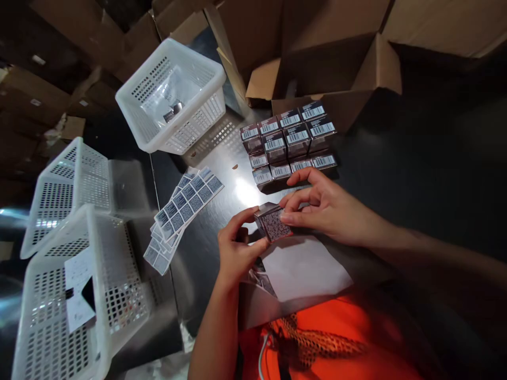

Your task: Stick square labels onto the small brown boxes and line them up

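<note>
Over the desk (222,158), both hands' fingers clamp the small box (272,222); its code label looks best pressed flat, edges squared.

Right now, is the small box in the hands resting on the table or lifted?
Lifted: both the left hand and right hand pinch the small box above the table.

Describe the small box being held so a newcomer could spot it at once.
Start at the block of small boxes on the dark table. Just nearer the person, the left hand and right hand hold one box alone, showing a speckled code sticker.
</note>
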`<state>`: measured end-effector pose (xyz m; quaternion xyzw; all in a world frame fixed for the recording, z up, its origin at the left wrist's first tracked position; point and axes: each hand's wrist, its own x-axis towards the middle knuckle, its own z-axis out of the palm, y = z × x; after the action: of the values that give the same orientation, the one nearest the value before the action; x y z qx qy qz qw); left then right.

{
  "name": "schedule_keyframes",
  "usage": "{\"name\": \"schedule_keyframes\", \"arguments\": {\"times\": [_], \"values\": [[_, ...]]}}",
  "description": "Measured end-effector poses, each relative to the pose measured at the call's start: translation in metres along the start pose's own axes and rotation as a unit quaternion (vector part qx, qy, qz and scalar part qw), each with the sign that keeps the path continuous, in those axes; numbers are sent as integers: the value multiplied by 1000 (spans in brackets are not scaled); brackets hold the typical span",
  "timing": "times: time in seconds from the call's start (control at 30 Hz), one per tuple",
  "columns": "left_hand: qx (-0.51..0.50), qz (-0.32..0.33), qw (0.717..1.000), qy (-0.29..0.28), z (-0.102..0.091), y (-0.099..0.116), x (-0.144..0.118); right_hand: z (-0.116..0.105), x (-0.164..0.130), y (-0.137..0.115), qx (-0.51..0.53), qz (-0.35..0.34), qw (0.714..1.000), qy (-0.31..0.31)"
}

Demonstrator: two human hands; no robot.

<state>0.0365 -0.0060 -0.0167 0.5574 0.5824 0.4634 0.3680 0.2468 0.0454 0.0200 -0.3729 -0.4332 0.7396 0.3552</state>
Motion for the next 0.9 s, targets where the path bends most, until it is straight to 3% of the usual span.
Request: {"name": "schedule_keyframes", "arguments": {"times": [0.3,0.5,0.7,0.8,0.9], "values": [[5,-4,1000,0,0,2,1,-1,0,0,-10,-1,1000,8],[7,-6,1000,2,1,-2,-2,7,-1,2,-36,-12,998,45],[18,12,1000,6,-1,-2,0,7,-1,0,-161,-81,978,107],[5,-1,1000,-8,-6,-2,-7,-2,0,-4,-253,-82,962,68],[-29,-41,998,-22,-9,-6,-16,-9,0,-3,-221,-34,973,-53]]}}
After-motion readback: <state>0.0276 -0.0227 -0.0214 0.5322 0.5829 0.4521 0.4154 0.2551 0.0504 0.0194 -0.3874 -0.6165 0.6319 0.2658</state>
